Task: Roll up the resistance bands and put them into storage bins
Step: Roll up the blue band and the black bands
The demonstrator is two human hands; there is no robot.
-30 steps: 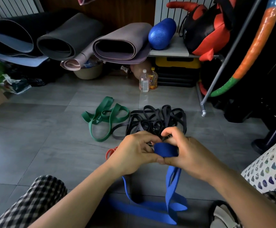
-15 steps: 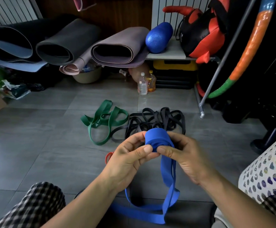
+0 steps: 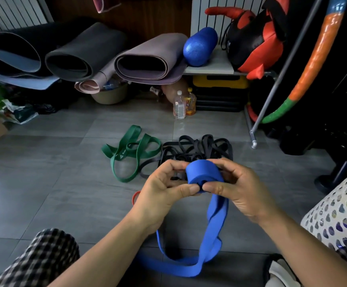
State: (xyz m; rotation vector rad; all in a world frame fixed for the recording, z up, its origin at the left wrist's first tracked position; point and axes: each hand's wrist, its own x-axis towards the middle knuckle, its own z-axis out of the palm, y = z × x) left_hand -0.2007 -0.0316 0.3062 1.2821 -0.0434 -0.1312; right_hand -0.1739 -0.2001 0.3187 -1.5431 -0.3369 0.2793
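Blue resistance band [image 3: 204,172] sits mid-frame, partly wound into a thick roll held above the grey tiled floor [image 3: 44,183]; its loose tail drops from the roll toward 6 o'clock and loops on the floor between the person's forearms. Left hand [image 3: 160,193] grips the roll from 9 o'clock, thumb pressed near the open core, fingers curled close around the far side; right hand [image 3: 238,189] grips from 3 o'clock, thumb meeting the left thumb at the roll's near face, fingers wrapped narrowly over the top; both hands closed on the band.

Green band [image 3: 130,154] lies loose on the floor at 11 o'clock from the hands; tangle of black bands [image 3: 197,150] lies just beside it, at 12 o'clock, partly hidden behind the roll; sliver of a red band [image 3: 134,197] shows at 9 o'clock, tucked behind the left wrist.

White perforated bin [image 3: 338,216] stands at 4 o'clock, at the frame edge, apart from the hands. Rolled mats [image 3: 85,56] line the back at 11 o'clock; blue foam roller [image 3: 199,46] at 12 o'clock on a shelf; two bottles [image 3: 184,104] stand on the floor beneath it. Checked trouser leg [image 3: 40,259] at 7 o'clock.
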